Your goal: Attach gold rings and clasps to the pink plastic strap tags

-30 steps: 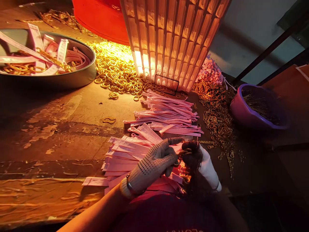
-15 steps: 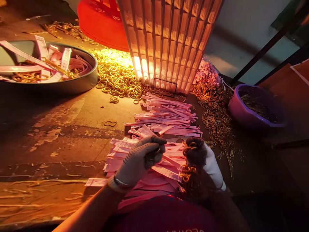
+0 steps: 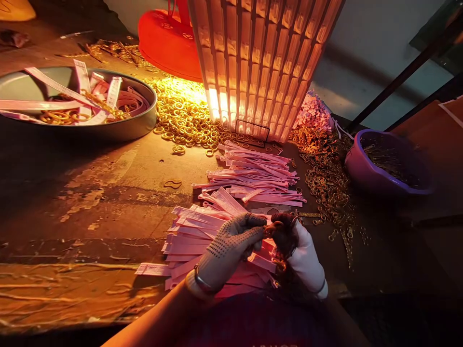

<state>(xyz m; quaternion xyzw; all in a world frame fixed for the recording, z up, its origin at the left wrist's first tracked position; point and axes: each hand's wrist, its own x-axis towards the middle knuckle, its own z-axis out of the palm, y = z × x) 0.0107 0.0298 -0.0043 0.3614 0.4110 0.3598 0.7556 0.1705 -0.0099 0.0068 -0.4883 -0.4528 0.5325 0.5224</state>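
Observation:
My left hand (image 3: 229, 248), in a pale knit glove with dark dots, is closed, with thumb and forefinger pinching at a small brass-coloured metal ring (image 3: 269, 230). My right hand (image 3: 302, 255) wears a white glove with blackened fingers, closed on the ring's other side. Whether there is more than one ring between the fingertips is hard to tell. Below the right hand dangle more metal rings (image 3: 279, 265), partly in shadow. Under both hands lies a spread of flat pink straps (image 3: 191, 246), and beyond it a second stack of pink straps (image 3: 253, 168) with small end loops.
At left stands a round metal pan (image 3: 144, 126) with straps and rings inside. A red lamp (image 3: 166, 46) lights a heap of brass rings (image 3: 184, 118) beside an upright ribbed panel (image 3: 260, 72). Hooks and chains (image 3: 321, 178) lie right, near a purple basin (image 3: 376, 166).
My hands have come together, the left moving right and the right moving slightly left, until their fingertips meet at the ring. The view has shifted a little.

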